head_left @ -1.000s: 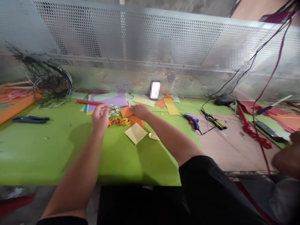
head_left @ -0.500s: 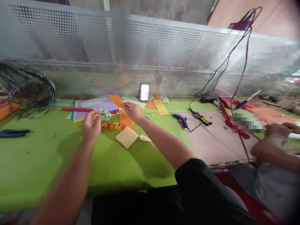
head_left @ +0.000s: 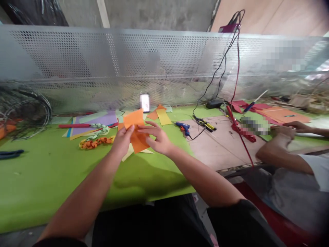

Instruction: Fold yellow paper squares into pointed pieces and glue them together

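An orange sheet of paper [head_left: 134,120] is pinched by my left hand [head_left: 122,142], thumb on its near face. My right hand [head_left: 159,140] has its fingers spread at the paper's right edge; whether the fingertips touch it I cannot tell. More orange paper [head_left: 140,142] shows just below, and I cannot make out whether it is the same sheet. Pale yellow paper [head_left: 128,153] lies partly hidden beneath. Left of my hands are a curled orange paper strip [head_left: 96,143], a curled pale green strip [head_left: 99,131] and a red stick [head_left: 75,126].
A blue glue gun [head_left: 183,128] and a yellow-black tool [head_left: 207,125] lie to the right. A lit phone [head_left: 145,103] leans on the perforated metal panel [head_left: 174,61]. Pliers [head_left: 11,154] and coiled wire [head_left: 28,113] are at left. A co-worker's hands [head_left: 285,131] are at far right.
My left hand has let go of the green curled strip, moved right and taken hold of the orange paper. My right hand has released its pinch and opened. The view has swung right.
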`<state>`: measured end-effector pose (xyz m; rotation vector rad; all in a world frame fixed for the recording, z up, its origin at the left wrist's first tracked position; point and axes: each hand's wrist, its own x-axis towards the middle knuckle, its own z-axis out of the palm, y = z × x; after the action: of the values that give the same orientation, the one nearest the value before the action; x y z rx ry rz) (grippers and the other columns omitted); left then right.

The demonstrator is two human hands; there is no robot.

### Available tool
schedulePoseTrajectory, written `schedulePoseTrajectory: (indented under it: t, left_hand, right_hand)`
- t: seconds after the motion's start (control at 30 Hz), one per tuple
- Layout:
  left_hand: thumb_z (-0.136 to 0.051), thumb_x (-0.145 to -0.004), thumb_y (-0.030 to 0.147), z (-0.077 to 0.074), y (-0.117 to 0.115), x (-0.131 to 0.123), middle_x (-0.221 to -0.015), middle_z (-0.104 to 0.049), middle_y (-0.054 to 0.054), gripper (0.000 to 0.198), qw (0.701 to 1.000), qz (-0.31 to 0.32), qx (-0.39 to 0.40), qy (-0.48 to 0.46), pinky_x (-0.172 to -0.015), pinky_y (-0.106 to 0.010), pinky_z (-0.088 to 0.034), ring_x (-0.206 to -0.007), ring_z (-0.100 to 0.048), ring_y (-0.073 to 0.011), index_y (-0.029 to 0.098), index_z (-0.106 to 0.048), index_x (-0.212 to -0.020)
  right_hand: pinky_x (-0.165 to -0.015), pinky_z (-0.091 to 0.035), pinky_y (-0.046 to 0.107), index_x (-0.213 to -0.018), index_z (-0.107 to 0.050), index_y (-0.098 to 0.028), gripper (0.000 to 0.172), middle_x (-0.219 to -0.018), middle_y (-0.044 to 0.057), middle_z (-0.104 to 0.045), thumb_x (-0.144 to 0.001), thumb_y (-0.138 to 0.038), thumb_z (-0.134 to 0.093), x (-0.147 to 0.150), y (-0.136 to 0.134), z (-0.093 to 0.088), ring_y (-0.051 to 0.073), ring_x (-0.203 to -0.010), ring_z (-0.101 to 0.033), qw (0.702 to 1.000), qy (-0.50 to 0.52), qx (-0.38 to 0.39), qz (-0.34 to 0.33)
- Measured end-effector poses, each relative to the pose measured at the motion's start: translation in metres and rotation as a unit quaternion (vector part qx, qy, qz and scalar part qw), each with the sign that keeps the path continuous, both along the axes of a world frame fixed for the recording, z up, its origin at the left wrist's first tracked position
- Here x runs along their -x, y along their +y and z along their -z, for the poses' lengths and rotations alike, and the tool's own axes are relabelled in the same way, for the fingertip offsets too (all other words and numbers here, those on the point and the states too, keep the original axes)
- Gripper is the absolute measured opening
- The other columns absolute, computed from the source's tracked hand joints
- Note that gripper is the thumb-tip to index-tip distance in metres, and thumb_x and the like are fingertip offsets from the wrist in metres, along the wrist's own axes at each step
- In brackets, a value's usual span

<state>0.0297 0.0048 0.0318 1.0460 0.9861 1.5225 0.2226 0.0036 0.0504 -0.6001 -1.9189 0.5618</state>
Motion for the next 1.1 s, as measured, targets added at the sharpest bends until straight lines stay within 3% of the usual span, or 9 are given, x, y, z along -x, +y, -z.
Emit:
schedulePoseTrajectory:
  t: [0.07,0.17,0.27,0.4,0.53,0.7,0.8,0.97,1.1]
  left_hand:
    - [-0.093,-0.073,0.055,0.006,0.006,-0.004,-0.109,-0.082,-0.011,0.052,0.998,-0.029,0.039,-0.047,-0.081,-0.033,-0.061,-0.097,-0.079,-0.0276,0.017,-0.078,-0.106]
    - [-0.094,-0.072,0.053,0.016,0.013,-0.004,-0.107,-0.084,-0.012,0.051,0.996,-0.001,0.073,-0.050,-0.079,-0.033,-0.060,-0.093,-0.080,-0.0266,0.016,-0.079,-0.104]
    - [-0.093,-0.073,0.055,0.030,0.015,0.000,-0.104,-0.084,-0.015,0.053,0.995,0.042,0.093,-0.012,-0.085,-0.037,-0.061,-0.094,-0.080,-0.0294,0.014,-0.081,-0.104]
    - [-0.089,-0.077,0.057,0.044,0.011,0.003,-0.107,-0.083,-0.015,0.052,0.992,0.073,0.105,0.005,-0.092,-0.041,-0.059,-0.100,-0.080,-0.0327,0.015,-0.081,-0.106]
    - [-0.086,-0.081,0.058,0.046,0.002,-0.003,-0.107,-0.083,-0.014,0.053,0.990,0.065,0.124,-0.027,-0.089,-0.041,-0.060,-0.101,-0.080,-0.0327,0.017,-0.079,-0.113]
    - [-0.086,-0.084,0.050,0.038,-0.006,-0.013,-0.112,-0.082,-0.012,0.042,0.990,0.062,0.082,-0.095,-0.090,-0.038,-0.060,-0.108,-0.078,-0.0313,0.017,-0.077,-0.108]
    - [-0.087,-0.084,0.047,0.033,-0.009,-0.014,-0.114,-0.081,-0.012,0.041,0.987,0.071,0.074,-0.121,-0.093,-0.040,-0.060,-0.111,-0.076,-0.0317,0.017,-0.076,-0.111]
    - [-0.088,-0.081,0.049,0.031,-0.009,-0.013,-0.117,-0.080,-0.013,0.045,0.985,-0.016,0.102,-0.140,-0.090,-0.042,-0.061,-0.108,-0.076,-0.0326,0.017,-0.075,-0.111]
    - [-0.088,-0.081,0.051,0.031,-0.010,-0.017,-0.115,-0.080,-0.013,0.045,0.985,-0.036,0.090,-0.143,-0.094,-0.043,-0.061,-0.107,-0.077,-0.0322,0.018,-0.074,-0.109]
  right_hand:
    - [-0.119,-0.048,0.049,-0.105,-0.083,-0.026,0.031,-0.125,0.005,-0.080,-0.088,-0.018,-0.059,-0.013,0.006,0.002,0.026,-0.128,-0.069,0.998,0.025,0.052,0.029]
    - [-0.098,-0.058,0.041,-0.108,-0.080,-0.022,0.025,-0.117,0.009,-0.080,-0.092,-0.035,-0.065,-0.020,0.025,0.015,0.023,-0.107,-0.074,0.967,0.102,0.221,0.074]
    - [-0.079,-0.059,0.033,-0.105,-0.078,-0.018,0.040,-0.102,0.010,-0.080,-0.089,-0.055,-0.069,-0.018,0.038,0.031,0.020,-0.087,-0.073,0.920,0.125,0.371,0.021]
    - [-0.069,-0.055,0.029,-0.090,-0.077,-0.016,0.054,-0.088,0.008,-0.076,-0.087,-0.070,-0.071,-0.016,0.033,0.045,0.017,-0.075,-0.069,0.898,0.104,0.426,-0.040]
    - [-0.067,-0.050,0.027,-0.090,-0.077,-0.017,0.047,-0.083,0.004,-0.074,-0.085,-0.063,-0.079,-0.014,0.021,0.047,0.014,-0.071,-0.063,0.907,0.079,0.413,-0.032]
    - [-0.065,-0.050,0.028,-0.098,-0.076,-0.019,0.041,-0.091,0.005,-0.077,-0.076,-0.052,-0.086,-0.002,0.016,0.052,0.016,-0.072,-0.065,0.902,0.132,0.410,0.003]
    - [-0.063,-0.047,0.028,-0.096,-0.077,-0.019,0.036,-0.084,0.003,-0.073,-0.081,-0.051,-0.079,0.002,0.013,0.053,0.016,-0.070,-0.061,0.923,0.108,0.366,0.043]
    - [-0.061,-0.041,0.027,-0.090,-0.075,-0.019,0.033,-0.078,0.001,-0.067,-0.091,-0.051,-0.068,0.001,0.006,0.050,0.014,-0.067,-0.055,0.954,0.044,0.292,0.044]
    - [-0.060,-0.039,0.028,-0.085,-0.072,-0.019,0.026,-0.071,0.000,-0.062,-0.095,-0.043,-0.064,0.004,0.003,0.053,0.014,-0.063,-0.051,0.975,-0.007,0.205,0.088]
